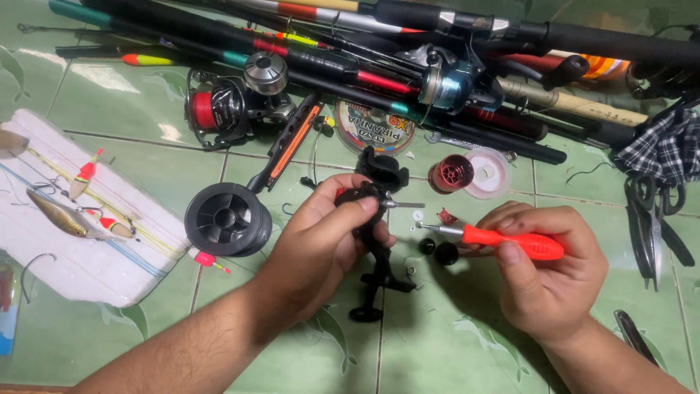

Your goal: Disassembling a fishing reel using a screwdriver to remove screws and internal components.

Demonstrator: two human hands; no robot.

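My left hand (321, 244) grips a black fishing reel body (375, 191) with its bare metal shaft pointing right; the reel's handle hangs down toward the floor. My right hand (543, 270) holds a screwdriver with an orange-red handle (514, 242), its metal tip aimed left toward the reel shaft, a short gap away. Small black knobs (438, 251) and tiny metal parts lie on the green tiles between my hands. A dark red spool (450, 174) sits just beyond.
A black line spool (227, 218) lies left of my hand. Several fishing rods (379, 44) and a spinning reel (226, 109) are piled at the top. A white foam board (73, 219) with lures and floats lies at left. Scissors (652, 219) and checked cloth (663, 146) are at right.
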